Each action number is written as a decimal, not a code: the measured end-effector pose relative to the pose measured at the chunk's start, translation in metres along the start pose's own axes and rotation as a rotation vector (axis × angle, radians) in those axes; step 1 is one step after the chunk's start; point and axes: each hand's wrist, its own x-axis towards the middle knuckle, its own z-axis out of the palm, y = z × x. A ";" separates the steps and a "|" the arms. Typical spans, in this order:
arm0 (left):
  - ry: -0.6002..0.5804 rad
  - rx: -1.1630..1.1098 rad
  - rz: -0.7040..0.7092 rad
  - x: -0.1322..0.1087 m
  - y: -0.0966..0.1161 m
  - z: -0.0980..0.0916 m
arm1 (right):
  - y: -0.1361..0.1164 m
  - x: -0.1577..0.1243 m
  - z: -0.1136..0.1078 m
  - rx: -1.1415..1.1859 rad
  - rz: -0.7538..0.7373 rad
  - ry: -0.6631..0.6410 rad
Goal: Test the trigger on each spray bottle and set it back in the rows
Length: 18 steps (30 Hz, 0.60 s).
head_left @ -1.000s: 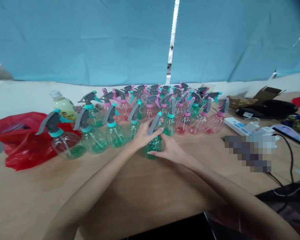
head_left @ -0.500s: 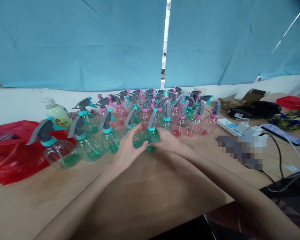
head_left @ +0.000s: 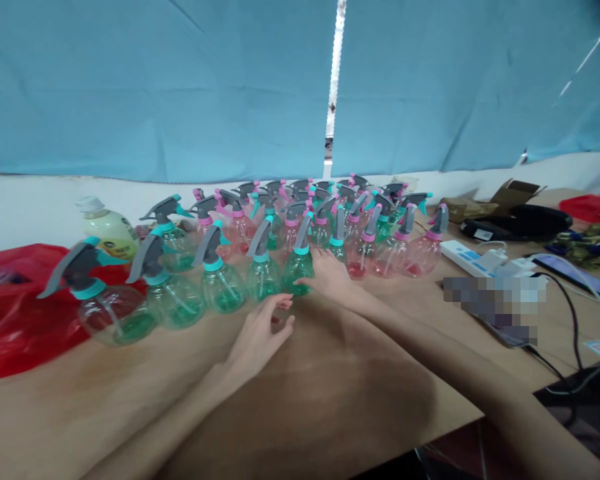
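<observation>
My right hand (head_left: 331, 275) is around the right side of a green spray bottle (head_left: 296, 268), its thumb across the front of the bottle and its fingers at the far side. This bottle stands upright in the front row and has a grey trigger and a turquoise collar. My left hand (head_left: 261, 331) hangs just in front of the row, fingers loosely curved and apart from the thumb, holding nothing. Closest to it is another green spray bottle (head_left: 263, 275). Pink spray bottles (head_left: 363, 257) with pink collars stand to the right of my right hand.
Several more spray bottles fill the rows behind. A red plastic bag (head_left: 25, 313) and a pale yellow bottle (head_left: 107, 230) lie left. To the right are a white power strip (head_left: 463, 257), cables, a phone (head_left: 577, 275) and a cardboard box (head_left: 515, 192). A blue curtain (head_left: 180, 93) hangs behind.
My left hand has drawn back from the green spray bottle, towards me and down. My right hand stays at that bottle, which now stands slightly further back in the row.
</observation>
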 end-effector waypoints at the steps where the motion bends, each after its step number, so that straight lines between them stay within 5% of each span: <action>1: -0.014 0.000 -0.006 -0.001 -0.001 0.002 | -0.001 0.000 0.000 0.003 -0.001 0.004; 9: -0.064 -0.007 -0.027 0.003 -0.005 0.011 | 0.006 -0.020 -0.016 0.093 -0.056 0.099; 18: -0.095 -0.030 -0.021 0.025 0.005 0.024 | 0.057 -0.033 -0.043 0.146 0.055 0.227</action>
